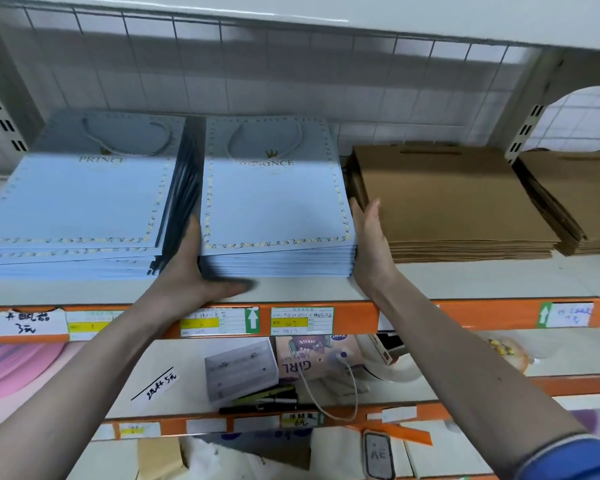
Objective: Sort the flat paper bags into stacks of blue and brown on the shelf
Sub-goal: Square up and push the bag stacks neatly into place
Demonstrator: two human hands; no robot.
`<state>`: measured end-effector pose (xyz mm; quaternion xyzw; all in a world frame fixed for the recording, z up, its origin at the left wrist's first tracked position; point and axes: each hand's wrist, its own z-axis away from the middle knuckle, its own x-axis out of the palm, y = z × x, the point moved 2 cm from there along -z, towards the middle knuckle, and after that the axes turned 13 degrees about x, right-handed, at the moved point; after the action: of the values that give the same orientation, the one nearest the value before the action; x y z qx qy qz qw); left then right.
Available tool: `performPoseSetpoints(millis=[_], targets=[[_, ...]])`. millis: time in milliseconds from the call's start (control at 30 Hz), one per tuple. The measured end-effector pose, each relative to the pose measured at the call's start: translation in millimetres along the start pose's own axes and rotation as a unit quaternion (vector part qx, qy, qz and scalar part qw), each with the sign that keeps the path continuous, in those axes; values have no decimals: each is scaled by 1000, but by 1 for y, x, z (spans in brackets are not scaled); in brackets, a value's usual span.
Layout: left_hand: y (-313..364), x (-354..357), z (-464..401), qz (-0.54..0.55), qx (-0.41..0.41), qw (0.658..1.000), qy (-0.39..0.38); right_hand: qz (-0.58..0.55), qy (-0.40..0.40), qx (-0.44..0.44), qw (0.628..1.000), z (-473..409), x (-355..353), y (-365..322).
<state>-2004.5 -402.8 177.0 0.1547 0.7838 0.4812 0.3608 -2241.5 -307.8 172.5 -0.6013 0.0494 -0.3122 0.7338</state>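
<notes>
Two hands bracket one stack of blue bags (278,209) on the shelf (465,282): the left hand (191,268) lies flat against the stack's left side, fingers straight and running back along the gap, thumb spread forward on the shelf board; the right hand (369,237) stands edge-on against the stack's right side, fingers straight and together, pointing toward the wall. Neither hand curls round anything; both press with open palms, so the stack sits squeezed between them, closer to squaring than to lifting, as I judge it.

The stack's long axis runs front to back, from the shelf lip toward the tiled wall, with the cord handles at the far end. It lies directly between the hands, each touching a side face, so neither is nearer than the other.

To its left a second blue stack (77,209) lies just beside it, less tidy, with lower bags fanned out at the front and dark bag edges showing in the gap where the left fingers reach. To its right, beyond the right hand, a brown stack (458,202) lies near but apart, and another brown stack (582,199) sits past the shelf upright at the far right.

Blue sits on the left and brown on the right, so the sorting looks largely done. Any push inward or sideways turns on the narrow gaps either side: the left one is tight against the neighbouring blue stack.

The lower shelf (174,368) holds pens, a small box and a printed gift bag.
</notes>
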Motion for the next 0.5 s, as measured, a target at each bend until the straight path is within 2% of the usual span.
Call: performPoseSetpoints(millis=[200, 267, 367, 433, 500], targets=[[-5, -2, -1, -7, -8, 1000, 5, -9, -6, -3, 1000, 1, 0, 2], [0, 0, -1, -1, -3, 1000, 6, 9, 30, -11, 999, 1, -2, 3], [9, 3, 0, 20, -11, 1000, 16, 97, 110, -37, 988, 3, -5, 3], [12, 4, 0, 20, -23, 999, 24, 85, 97, -32, 991, 0, -6, 4], [13, 4, 0, 18, -25, 999, 32, 20, 25, -17, 999, -5, -4, 5]])
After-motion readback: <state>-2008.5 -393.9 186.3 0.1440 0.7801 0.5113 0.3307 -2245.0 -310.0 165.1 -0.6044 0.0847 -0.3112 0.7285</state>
